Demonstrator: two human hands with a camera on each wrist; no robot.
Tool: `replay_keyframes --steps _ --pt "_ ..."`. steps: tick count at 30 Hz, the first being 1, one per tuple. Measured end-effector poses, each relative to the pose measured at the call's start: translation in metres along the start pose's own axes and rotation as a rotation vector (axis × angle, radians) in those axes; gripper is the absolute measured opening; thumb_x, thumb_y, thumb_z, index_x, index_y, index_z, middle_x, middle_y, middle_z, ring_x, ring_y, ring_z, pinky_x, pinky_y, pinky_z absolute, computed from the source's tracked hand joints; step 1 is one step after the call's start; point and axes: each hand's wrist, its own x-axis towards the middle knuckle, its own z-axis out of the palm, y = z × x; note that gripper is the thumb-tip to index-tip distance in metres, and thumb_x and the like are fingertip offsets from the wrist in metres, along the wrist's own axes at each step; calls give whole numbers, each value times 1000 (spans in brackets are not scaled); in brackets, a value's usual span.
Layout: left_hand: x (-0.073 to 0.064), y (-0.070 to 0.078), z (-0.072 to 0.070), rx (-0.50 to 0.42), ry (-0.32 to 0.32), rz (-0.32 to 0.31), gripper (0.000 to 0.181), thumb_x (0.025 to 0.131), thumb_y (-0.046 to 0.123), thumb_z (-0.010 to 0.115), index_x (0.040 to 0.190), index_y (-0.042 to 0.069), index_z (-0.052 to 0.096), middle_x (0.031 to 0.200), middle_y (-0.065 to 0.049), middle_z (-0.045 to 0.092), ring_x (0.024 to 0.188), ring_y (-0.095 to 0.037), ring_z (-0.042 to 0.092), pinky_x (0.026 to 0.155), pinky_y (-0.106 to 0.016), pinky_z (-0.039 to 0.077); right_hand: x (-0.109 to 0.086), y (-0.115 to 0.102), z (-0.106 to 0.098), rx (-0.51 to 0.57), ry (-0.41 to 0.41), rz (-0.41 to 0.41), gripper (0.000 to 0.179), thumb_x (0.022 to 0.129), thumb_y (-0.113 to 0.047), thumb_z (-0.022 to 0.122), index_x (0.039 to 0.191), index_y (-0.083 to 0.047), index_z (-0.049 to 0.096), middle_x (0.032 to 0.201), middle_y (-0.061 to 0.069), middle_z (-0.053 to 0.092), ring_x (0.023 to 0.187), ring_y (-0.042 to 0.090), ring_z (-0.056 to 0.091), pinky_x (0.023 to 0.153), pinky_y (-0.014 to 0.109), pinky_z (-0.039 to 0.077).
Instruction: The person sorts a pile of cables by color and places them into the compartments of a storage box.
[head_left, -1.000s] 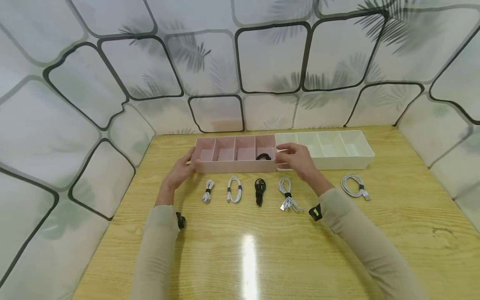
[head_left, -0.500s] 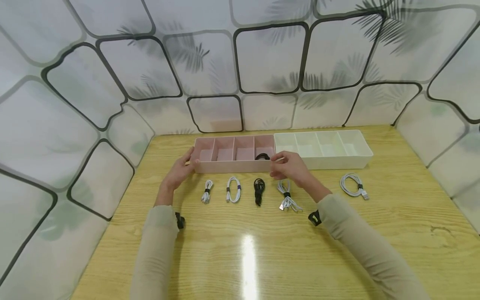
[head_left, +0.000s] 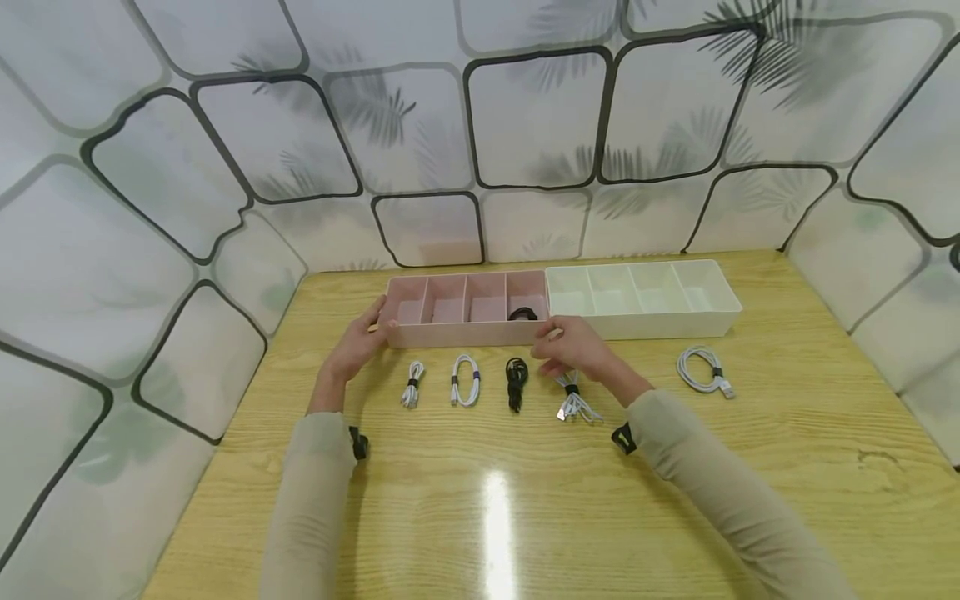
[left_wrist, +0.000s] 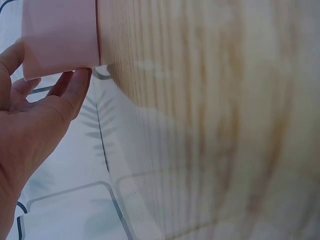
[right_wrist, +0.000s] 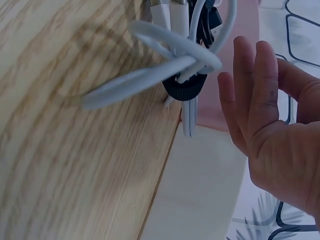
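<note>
Presently the pink tray (head_left: pixel 459 335) stands on the table (head_left: pixel 427 492), its left end gripped by the left hand (head_left: pixel 356 350); the right hand (head_left: pixel 574 347) holds nothing, fingers loosely extended. Judged light, stiff, smooth; best held by end walls.

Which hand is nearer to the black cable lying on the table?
Right. The right hand is beyond the black cable and to its right; the left hand is farther off, at the left end of the pink box.
</note>
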Motion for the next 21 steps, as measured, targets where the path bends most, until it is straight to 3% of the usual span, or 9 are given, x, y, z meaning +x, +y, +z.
replay_keyframes --steps 12,21 --pt "0 0 -1 -12 4 12 64 106 13 47 157 -2 12 156 -34 23 142 -44 26 112 -56 28 3 3 10 -21 -13 0 47 89 -3 69 130 11 49 94 29 66 62 25 70 62 41 59" --pt "-1 -1 0 -27 5 9 64 105 13 48 157 -1 12 156 -34 23 142 -43 25 112 -55 27 3 4 15 -18 -17 24 51 89 -1 70 131 12 44 93 30 66 58 23 68 58 39 59"
